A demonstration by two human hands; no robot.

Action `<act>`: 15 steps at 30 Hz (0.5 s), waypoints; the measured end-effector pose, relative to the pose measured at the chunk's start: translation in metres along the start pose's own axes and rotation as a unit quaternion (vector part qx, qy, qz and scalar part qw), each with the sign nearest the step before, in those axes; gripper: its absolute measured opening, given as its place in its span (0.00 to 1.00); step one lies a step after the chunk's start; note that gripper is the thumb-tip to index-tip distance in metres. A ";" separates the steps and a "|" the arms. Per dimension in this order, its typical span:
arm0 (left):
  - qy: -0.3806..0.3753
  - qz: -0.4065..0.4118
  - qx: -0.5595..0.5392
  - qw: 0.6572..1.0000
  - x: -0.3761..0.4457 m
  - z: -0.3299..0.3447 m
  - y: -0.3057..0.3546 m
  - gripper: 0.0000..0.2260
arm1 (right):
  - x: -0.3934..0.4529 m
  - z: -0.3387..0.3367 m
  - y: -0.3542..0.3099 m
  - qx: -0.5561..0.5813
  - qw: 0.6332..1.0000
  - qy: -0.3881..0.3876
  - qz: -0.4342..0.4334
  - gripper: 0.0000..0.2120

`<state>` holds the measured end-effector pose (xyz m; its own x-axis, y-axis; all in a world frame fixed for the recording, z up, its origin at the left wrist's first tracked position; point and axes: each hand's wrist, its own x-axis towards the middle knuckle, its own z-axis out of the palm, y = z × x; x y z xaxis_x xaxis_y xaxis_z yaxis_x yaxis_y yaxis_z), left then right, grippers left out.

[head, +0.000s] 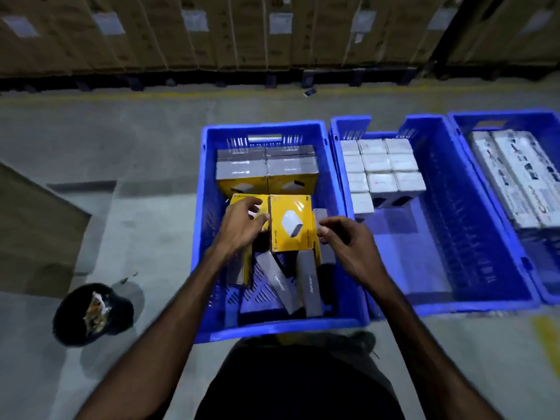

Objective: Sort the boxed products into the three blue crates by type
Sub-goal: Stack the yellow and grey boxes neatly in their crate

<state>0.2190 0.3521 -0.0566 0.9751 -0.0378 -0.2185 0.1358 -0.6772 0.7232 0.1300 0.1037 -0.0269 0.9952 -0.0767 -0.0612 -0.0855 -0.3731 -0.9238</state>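
Bucket: a black bucket [92, 313] stood on the concrete floor [151, 140] at the far left, with crumpled wrapping inside.
Left crate: the left blue crate [209, 189] sat in front of the person, holding yellow-and-grey boxes [266, 171] packed upright in rows along its far end and loose ones tipped at angles near its front wall.
Left hand: the left hand [239, 225] reached into this crate with fingers loosely spread, its fingertips resting on a yellow box [242, 200]; whether it gripped that box could not be told.
Held box: a yellow box with a white charger pictured on its face [291, 222] stood upright between the two hands.
Right hand: the right hand [348, 244] hovered just beside this box's right edge, fingers curled narrowly, thumb and forefinger close together; contact was unclear.
Middle crate: the middle blue crate [439, 237] held white boxes [381, 171] set tightly in rows at its far left corner, the remaining floor bare.
Right crate: the right blue crate [472, 122] held long white boxes [521, 177] lying side by side.
Background: stacked brown cartons [242, 34] lined the far side.
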 end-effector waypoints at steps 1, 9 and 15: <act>-0.020 -0.019 0.001 1.000 0.005 0.005 0.001 0.24 | -0.003 0.001 -0.001 0.002 1.000 0.006 0.004 0.05; -0.044 -0.071 0.121 0.989 0.015 0.034 0.021 0.31 | -0.007 0.005 -0.004 0.011 0.999 0.037 0.021 0.04; 0.000 -0.066 0.182 0.981 0.009 0.055 0.026 0.30 | 0.006 0.001 0.001 -0.044 0.999 -0.001 0.010 0.04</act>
<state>0.2219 0.2936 -0.0758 0.9532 0.0671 -0.2946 0.1885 -0.8941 0.4063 0.1354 0.1035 -0.0287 0.9933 -0.0836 -0.0800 -0.1093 -0.4514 -0.8856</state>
